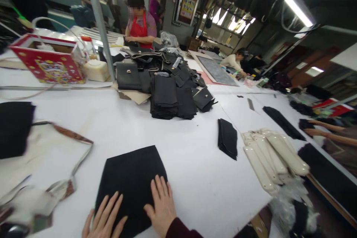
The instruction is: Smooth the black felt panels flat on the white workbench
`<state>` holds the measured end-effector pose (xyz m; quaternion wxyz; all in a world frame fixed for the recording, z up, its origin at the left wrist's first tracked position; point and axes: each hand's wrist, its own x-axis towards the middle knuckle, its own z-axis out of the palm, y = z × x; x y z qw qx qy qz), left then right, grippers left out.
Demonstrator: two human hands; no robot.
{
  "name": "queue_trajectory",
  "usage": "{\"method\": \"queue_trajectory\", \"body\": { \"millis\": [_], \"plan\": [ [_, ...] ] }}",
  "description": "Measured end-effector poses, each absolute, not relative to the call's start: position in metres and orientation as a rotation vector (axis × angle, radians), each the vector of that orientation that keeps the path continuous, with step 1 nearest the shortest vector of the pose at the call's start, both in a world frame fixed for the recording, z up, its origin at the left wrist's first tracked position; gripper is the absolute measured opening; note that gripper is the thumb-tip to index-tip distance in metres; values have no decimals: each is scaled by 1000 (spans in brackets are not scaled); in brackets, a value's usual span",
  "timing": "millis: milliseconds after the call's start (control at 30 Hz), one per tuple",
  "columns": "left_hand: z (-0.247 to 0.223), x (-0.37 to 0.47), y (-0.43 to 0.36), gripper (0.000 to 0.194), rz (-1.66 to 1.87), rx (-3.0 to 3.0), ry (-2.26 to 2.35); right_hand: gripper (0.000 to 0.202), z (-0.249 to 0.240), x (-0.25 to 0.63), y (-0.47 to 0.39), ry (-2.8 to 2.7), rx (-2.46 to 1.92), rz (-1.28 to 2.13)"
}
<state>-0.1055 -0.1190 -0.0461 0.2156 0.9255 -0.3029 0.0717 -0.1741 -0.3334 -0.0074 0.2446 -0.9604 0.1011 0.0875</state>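
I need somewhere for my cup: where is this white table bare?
The widest bare patch of white table lies between the right hand, small black stack and cream pieces. Another separates the black sheet from the dark heap. It is crowded at that heap, around the loose strap, and by the cream pieces.

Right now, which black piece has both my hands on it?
The broad black sheet nearest you: your left hand and right hand lie flat on it, while neither touches the others.

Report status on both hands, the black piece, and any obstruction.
Left hand, right hand: both open, fingers spread over black piece. Piece lying on white table. Nothing but hands on top; dark pile beyond, apart.
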Motion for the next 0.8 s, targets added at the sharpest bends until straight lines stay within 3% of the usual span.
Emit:
{"method": "queue_trajectory", "body": {
  "millis": [67, 167, 800],
  "plan": [
    [-39, -104, -111, 66, 171, 2626, -640, 66, -17, -179, -336, 412, -2656, 146],
    [-30, -98, -103, 63, 144, 2707, -430, 63, -29, -179, -348, 459, -2707, 46],
    [-42, -110, -115, 63, -232, 2912, -767, 62, -37, -163, -353, 172, -2886, 89]
  ]
}}
